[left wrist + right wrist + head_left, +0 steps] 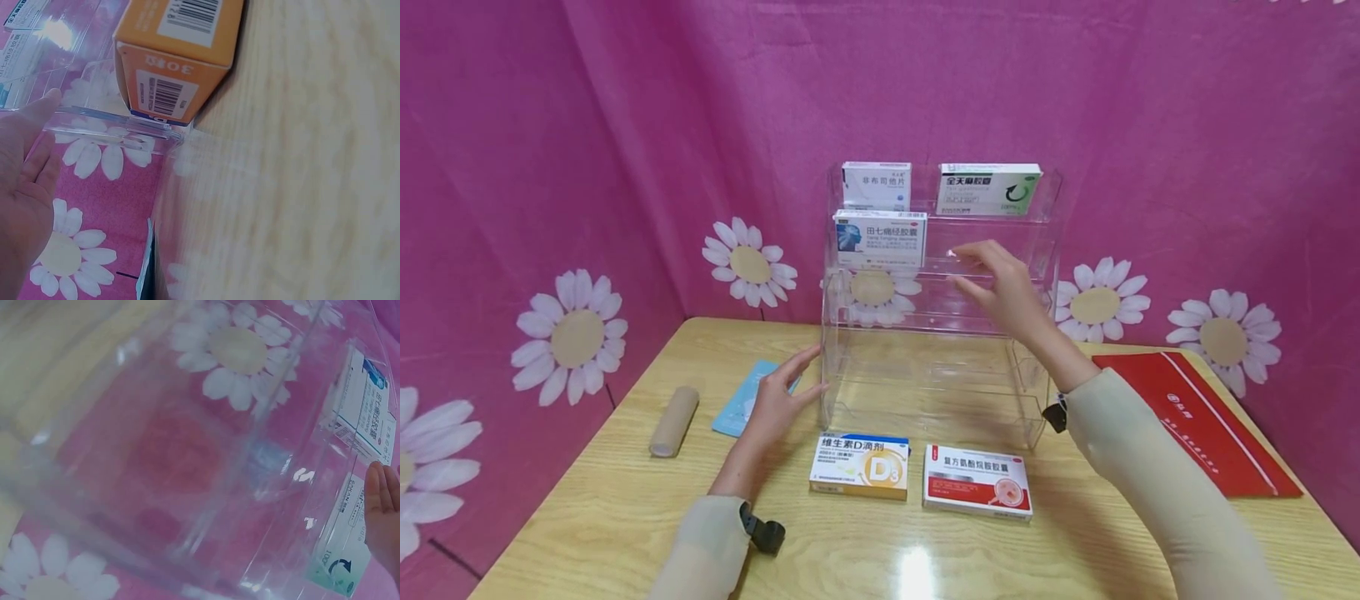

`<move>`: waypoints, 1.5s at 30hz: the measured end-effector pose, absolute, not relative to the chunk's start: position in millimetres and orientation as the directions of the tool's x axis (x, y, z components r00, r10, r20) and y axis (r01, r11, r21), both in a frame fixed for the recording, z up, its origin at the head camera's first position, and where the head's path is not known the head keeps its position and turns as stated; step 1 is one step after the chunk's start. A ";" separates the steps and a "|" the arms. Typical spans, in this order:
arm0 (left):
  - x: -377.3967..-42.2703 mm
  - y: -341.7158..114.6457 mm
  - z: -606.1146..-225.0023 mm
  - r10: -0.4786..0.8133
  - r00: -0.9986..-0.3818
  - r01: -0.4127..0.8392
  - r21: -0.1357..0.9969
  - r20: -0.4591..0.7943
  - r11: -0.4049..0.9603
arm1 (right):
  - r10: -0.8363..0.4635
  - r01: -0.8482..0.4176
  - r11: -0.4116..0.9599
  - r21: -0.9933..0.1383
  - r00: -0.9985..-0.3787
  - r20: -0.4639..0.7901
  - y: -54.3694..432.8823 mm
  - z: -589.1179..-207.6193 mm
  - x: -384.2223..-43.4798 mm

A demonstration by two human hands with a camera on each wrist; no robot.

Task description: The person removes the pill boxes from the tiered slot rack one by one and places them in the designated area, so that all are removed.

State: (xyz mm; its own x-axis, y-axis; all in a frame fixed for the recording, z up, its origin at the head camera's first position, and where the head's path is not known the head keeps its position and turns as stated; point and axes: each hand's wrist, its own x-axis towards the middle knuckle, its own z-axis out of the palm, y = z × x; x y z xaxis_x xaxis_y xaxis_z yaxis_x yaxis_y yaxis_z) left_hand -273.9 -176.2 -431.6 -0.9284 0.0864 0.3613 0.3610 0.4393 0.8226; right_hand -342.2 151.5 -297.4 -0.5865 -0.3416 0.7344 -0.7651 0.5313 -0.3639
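Observation:
A clear tiered display rack (936,400) stands on the table. The left hand (782,396) is at its left side, fingers extended and thumb spread, seemingly touching the edge. In front of the rack's second tier hovers the right hand (1000,287), thumb and fingers apart with nothing between them. Just left of it, a white medicine box with a blue picture (880,239) sits on that tier. The top tier bears a white medicine box (876,187) at left and a green-and-white medicine box (988,190) at right.
On the table before the rack lie an orange-and-white vitamin D box (860,467) and a red-and-white medicine box (977,483). A cardboard tube (674,421) and a light blue packet (743,404) lie left. A red folder (1195,425) lies right. A pink flowered curtain (775,100) hangs behind.

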 end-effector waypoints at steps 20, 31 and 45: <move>-274.1 -176.7 -435.5 0.086 -0.926 0.366 0.821 0.368 0.439 | -0.337 -0.673 0.588 -0.449 -0.708 0.621 112.1 -265.2 -388.8; -275.0 -176.6 -435.3 0.082 -0.922 0.376 0.819 0.380 0.434 | -0.345 -0.665 0.592 -0.456 -0.720 0.602 103.2 -264.0 -394.3; -274.4 -176.2 -434.6 0.079 -0.928 0.360 0.823 0.363 0.439 | -0.295 -0.696 0.553 -0.458 -0.678 0.673 94.7 -267.7 -395.0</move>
State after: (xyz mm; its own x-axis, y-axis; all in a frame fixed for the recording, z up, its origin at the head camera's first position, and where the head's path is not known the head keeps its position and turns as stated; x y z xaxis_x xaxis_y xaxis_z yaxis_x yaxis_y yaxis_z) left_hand -274.4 -176.2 -434.6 -0.9283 0.0788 0.3633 0.3595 0.4393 0.8233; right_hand -395.0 94.7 -267.7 -0.6781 -0.2946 0.6733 -0.6955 0.5533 -0.4584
